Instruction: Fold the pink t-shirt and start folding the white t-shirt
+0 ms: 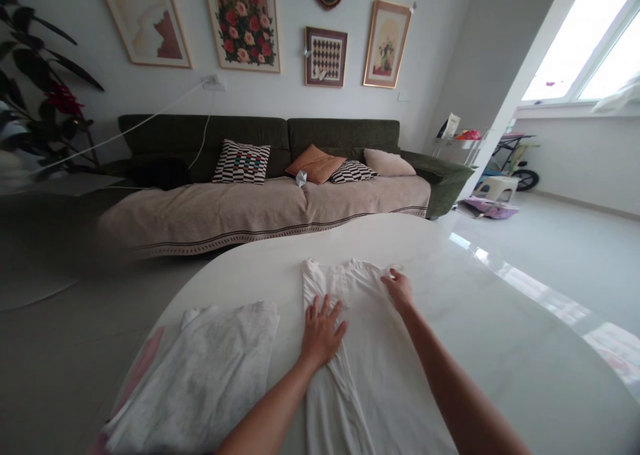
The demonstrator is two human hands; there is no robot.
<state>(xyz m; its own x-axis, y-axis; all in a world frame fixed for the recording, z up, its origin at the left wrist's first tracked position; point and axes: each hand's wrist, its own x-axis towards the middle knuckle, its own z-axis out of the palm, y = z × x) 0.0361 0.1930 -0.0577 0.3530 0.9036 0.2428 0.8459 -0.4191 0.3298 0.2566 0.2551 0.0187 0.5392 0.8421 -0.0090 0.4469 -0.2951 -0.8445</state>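
Left hand (321, 332) flat and open, pinning the shirt (360, 348) on the table (500, 348), right hand (399, 288) pinching its far edge, and a hard tug there could drag the fold askew, I'd say.

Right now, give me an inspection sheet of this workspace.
Surface: white oval table, glossy.
Job's things: white garment spread flat, partly folded lengthwise.
Clutter: grey folded garment on the left, pink cloth beneath it.
Grippers: left hand flat on the white garment; right hand pinching its far edge.
Cables: white cable from wall across the sofa.
Surroundings: green sofa with cushions, framed pictures, plant, window.
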